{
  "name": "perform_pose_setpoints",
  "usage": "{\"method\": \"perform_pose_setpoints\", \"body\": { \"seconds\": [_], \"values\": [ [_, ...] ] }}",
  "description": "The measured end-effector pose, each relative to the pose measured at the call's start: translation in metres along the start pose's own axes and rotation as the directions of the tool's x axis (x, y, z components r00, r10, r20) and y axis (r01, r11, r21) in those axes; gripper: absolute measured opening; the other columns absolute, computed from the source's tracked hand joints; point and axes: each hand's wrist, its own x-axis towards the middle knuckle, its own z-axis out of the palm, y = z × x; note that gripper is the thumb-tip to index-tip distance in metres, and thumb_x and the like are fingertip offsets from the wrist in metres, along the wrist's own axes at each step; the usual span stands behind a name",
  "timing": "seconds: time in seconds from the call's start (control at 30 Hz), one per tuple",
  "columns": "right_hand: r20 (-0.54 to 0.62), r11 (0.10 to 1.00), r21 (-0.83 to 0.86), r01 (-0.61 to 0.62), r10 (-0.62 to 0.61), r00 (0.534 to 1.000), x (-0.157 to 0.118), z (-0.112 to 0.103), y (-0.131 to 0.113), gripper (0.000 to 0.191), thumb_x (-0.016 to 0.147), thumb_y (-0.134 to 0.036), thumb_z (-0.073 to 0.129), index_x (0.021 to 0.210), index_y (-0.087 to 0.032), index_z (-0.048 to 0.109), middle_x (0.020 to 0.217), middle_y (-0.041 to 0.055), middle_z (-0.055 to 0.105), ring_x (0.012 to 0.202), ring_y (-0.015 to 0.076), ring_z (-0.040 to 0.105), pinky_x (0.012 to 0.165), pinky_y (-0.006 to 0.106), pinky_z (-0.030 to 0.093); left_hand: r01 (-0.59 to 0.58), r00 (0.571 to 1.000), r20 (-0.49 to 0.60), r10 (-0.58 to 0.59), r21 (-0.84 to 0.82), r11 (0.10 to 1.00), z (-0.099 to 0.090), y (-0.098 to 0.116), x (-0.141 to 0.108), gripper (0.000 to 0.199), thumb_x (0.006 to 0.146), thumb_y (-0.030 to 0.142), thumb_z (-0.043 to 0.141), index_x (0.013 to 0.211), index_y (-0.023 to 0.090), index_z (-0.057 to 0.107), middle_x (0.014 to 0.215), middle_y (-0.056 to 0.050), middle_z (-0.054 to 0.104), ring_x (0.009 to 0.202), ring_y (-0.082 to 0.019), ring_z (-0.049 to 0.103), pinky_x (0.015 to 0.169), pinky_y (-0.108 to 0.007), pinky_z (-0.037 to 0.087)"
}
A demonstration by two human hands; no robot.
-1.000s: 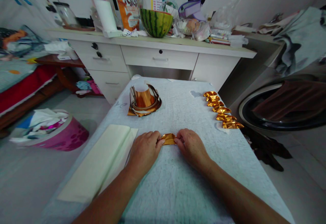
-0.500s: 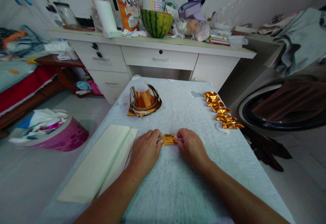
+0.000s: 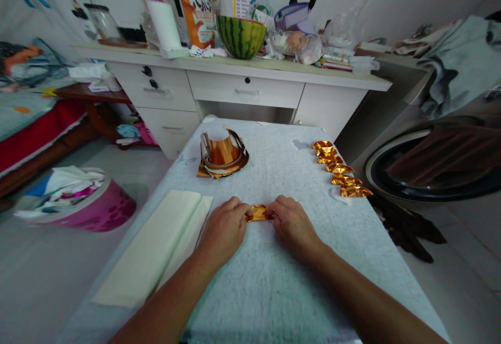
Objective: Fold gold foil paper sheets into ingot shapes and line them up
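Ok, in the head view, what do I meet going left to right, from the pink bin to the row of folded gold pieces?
Pink bin → cream paper → left hand → gold foil piece → right hand → row of folded gold pieces.

Desk (image 3: 279, 161): free lane far middle.
Blocked: left, foil sheets (image 3: 223, 151), paper (image 3: 152, 245); right edge, folded gold pieces (image 3: 340, 168); near middle, left hand (image 3: 227, 224), gold strip (image 3: 259, 212), right hand (image 3: 293, 224).

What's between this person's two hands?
A small, folded, shiny gold foil piece, held at its ends by the left hand and right hand, in the head view.
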Motion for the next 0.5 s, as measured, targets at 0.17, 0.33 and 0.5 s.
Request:
{"method": "perform_pose_setpoints", "body": {
  "seconds": [0.17,0.33,0.5],
  "values": [
    [0.025,0.998,-0.043,-0.045,0.046,0.999,0.001,-0.008,-0.012,0.008,0.087,-0.020,0.053,0.086,-0.019,0.061,0.088,0.0033,0.058,0.082,0.0170,0.050,0.075,0.029,0.034,0.030,1.000,0.008,-0.030,0.004,1.000,-0.002,0.007,0.001,0.012,0.088,0.020,0.050,0.087,0.022,0.063,0.088,-0.002,0.056,0.084,-0.017,0.057,0.077,-0.029,0.042],
    [0.094,0.973,-0.215,-0.089,0.111,0.989,0.008,-0.011,-0.022,0.024,0.093,-0.039,0.045,0.091,-0.018,0.059,0.094,0.0072,0.058,0.082,0.0208,0.052,0.071,0.032,0.035,0.054,0.999,-0.011,-0.054,0.025,0.998,0.002,0.007,0.001,0.013,0.087,0.018,0.051,0.089,0.022,0.063,0.090,-0.002,0.058,0.087,-0.019,0.055,0.080,-0.031,0.040],
    [0.102,0.947,-0.303,-0.109,0.146,0.984,0.013,-0.007,-0.029,0.041,0.092,-0.053,0.040,0.098,-0.017,0.059,0.100,0.0112,0.058,0.089,0.0258,0.054,0.074,0.037,0.038,0.087,0.996,-0.011,-0.086,0.052,0.995,0.001,0.003,0.000,0.018,0.086,0.015,0.051,0.092,0.025,0.064,0.094,-0.002,0.062,0.093,-0.021,0.053,0.081,-0.034,0.037]
  ]
}}
